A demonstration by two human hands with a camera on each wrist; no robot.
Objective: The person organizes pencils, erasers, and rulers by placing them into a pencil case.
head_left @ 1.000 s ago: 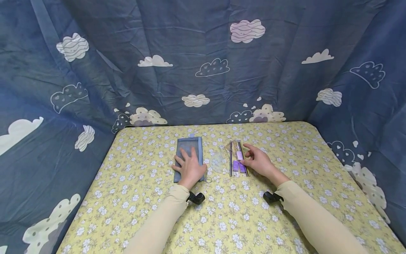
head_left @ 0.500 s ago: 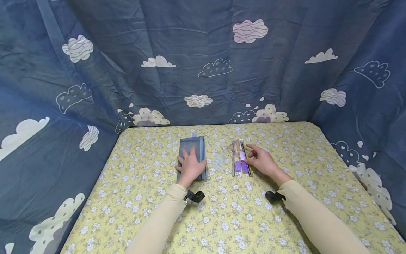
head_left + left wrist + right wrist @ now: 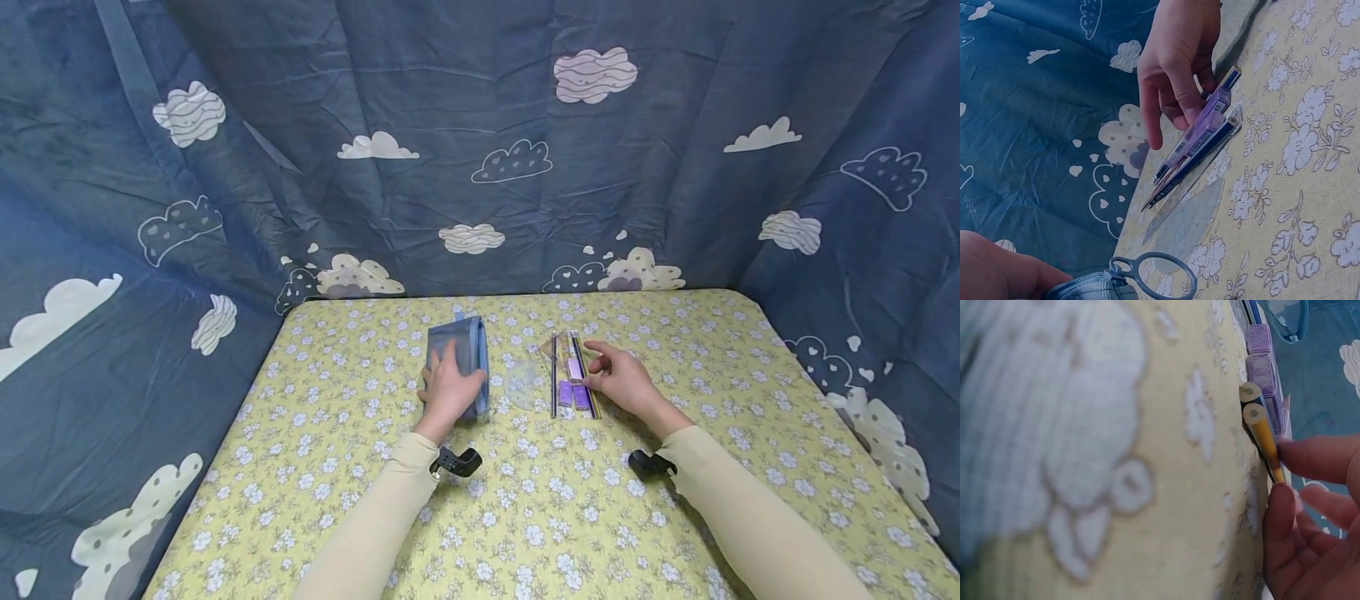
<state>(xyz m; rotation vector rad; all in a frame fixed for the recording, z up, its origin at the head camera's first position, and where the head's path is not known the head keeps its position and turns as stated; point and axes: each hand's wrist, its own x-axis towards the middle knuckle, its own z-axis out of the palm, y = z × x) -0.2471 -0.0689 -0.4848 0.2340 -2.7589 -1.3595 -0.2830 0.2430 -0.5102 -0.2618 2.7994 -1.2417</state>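
Pouch [image 3: 467, 343] at left on flowered tabletop [image 3: 525, 517], clear protractor [image 3: 521, 387] just right of it.
Left hand [image 3: 448, 393] spread over the pouch; right hand [image 3: 626, 385] pinching a yellow pencil [image 3: 1265, 436] beside purple boxes [image 3: 566, 393], curtain [image 3: 420, 208] at far side.

A curtained-off nook, enclosed like a small booth; whether it stands in a home, an office or a studio cannot be told. Dark blue fabric [image 3: 420, 92], printed with pale clouds [image 3: 472, 239], hangs in creases across the top of the frame and along its left and right edges. Within it, a counter [image 3: 705, 350] spread with yellow cloth [image 3: 495, 533] with white flowers fills the lower middle.
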